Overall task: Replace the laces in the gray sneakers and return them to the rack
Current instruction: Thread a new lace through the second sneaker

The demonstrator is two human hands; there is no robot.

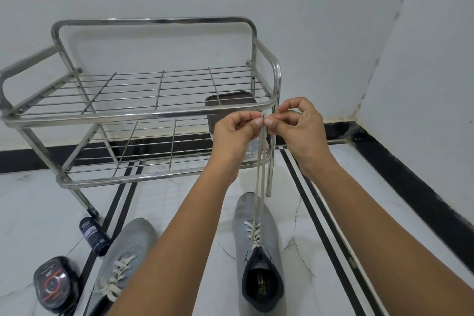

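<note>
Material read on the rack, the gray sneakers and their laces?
The rack looks like polished stainless or chromed steel tube and wire, going by its bright mirror-like streaks. The sneakers have a matte gray knit or mesh textile upper with a fine dotted weave. The laces seem to be off-white woven fabric, and the pulled-up strands read as thin flat bands.

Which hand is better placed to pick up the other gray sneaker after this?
Probably the left hand: the other sneaker lies outside its forearm, while the right hand would have to cross over. Both now pinch the lace.
</note>
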